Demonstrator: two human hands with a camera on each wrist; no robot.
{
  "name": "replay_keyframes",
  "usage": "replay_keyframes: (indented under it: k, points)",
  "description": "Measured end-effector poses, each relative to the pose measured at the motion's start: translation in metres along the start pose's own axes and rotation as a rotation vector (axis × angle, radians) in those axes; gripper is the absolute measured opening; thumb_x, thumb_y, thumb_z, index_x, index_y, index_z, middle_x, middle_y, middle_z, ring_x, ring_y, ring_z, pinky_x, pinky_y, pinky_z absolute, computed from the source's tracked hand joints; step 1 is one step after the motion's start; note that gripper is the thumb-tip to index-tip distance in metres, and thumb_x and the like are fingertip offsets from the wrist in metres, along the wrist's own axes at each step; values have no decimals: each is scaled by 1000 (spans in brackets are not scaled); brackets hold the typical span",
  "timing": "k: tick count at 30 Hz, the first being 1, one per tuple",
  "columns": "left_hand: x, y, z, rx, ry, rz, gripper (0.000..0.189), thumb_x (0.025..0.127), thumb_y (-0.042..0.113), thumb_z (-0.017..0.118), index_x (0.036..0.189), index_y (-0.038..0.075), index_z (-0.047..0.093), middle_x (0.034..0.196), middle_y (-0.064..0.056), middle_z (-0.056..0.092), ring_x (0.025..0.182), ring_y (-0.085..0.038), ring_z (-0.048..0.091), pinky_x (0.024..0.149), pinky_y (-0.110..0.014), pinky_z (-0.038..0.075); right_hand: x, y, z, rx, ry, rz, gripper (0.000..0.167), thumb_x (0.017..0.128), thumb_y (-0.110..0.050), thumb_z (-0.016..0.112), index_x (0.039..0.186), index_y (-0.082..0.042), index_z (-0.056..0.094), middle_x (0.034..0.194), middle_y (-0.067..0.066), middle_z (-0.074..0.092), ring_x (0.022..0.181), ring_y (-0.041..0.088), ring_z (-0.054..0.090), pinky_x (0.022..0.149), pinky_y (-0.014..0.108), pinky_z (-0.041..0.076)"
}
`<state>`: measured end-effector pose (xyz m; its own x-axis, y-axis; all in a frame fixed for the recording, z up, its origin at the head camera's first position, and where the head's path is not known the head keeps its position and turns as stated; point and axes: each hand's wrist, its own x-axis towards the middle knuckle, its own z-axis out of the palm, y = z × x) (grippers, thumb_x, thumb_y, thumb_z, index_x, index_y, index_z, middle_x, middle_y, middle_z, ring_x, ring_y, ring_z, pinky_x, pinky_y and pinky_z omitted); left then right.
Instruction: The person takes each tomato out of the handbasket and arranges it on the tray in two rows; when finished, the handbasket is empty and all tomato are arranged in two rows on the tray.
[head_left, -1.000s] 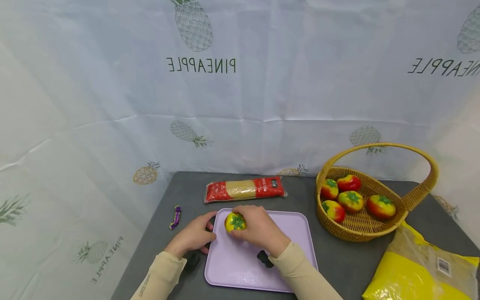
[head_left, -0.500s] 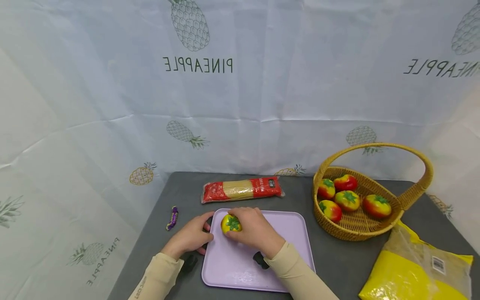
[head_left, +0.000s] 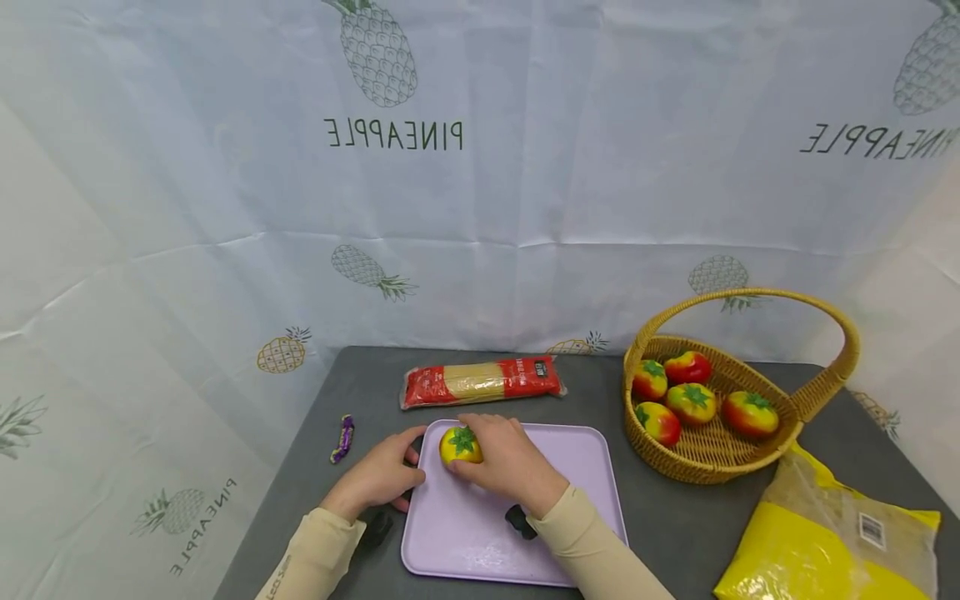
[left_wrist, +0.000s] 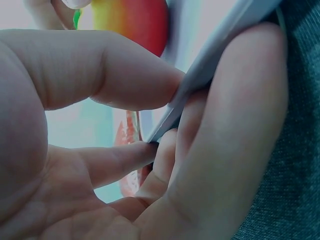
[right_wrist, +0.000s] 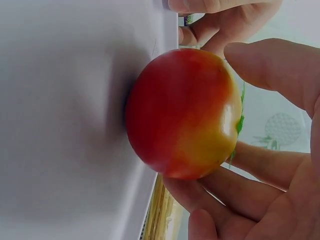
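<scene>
At the left edge of the lilac tray (head_left: 480, 533), my left hand (head_left: 382, 475) pinches the rim. The left wrist view shows its thumb (left_wrist: 135, 75) on top and the other fingers underneath. A glossy red-and-yellow tomato (head_left: 459, 447) with a green star-shaped calyx sits in the tray's far left corner. My right hand (head_left: 510, 458) holds it from the right, thumb on the near side and fingers round the far side. Seen from the right wrist, the red underside of the tomato (right_wrist: 180, 115) lies against the tray floor.
A wicker basket (head_left: 708, 471) with a tall handle holds several similar tomatoes at the right. Behind the tray lies a red packet of dried noodles (head_left: 480, 381). A purple wrapped candy (head_left: 342, 439) lies left, and a yellow bag (head_left: 825, 542) occupies the front right.
The whole head view has shifted slightly, moving everything a little left. Both hands keep their holds on the tray rim and the tomato.
</scene>
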<state>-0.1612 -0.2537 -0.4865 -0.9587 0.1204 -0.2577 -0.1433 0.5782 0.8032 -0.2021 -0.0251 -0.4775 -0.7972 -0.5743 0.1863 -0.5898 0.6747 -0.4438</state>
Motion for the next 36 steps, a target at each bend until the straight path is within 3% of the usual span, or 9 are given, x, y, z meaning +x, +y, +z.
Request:
replay_keyframes:
  k: [17, 28, 36]
  points:
    - [2, 2, 2, 13, 3, -8, 81, 86, 0, 72, 162, 5, 45, 105, -15, 57, 71, -23, 66, 50, -40, 64, -2, 5, -9, 25, 0, 23, 69, 90, -42, 86, 146, -7, 64, 133, 10, 75, 109, 23, 70, 100, 50, 54]
    - [4, 3, 2, 12, 8, -25, 81, 87, 0, 73, 162, 7, 45, 106, -15, 57, 72, -23, 66, 50, -41, 64, -2, 8, -15, 52, -20, 42, 67, 91, -41, 85, 145, -6, 65, 138, 11, 74, 121, 26, 70, 107, 54, 54]
    - [3, 1, 2, 12, 5, -52, 80, 88, 1, 73, 163, 8, 45, 107, -15, 58, 73, -24, 66, 52, -40, 64, -17, 12, -37, 128, -16, 102, 67, 93, -42, 82, 150, -12, 63, 148, 8, 68, 139, 29, 63, 119, 53, 53]
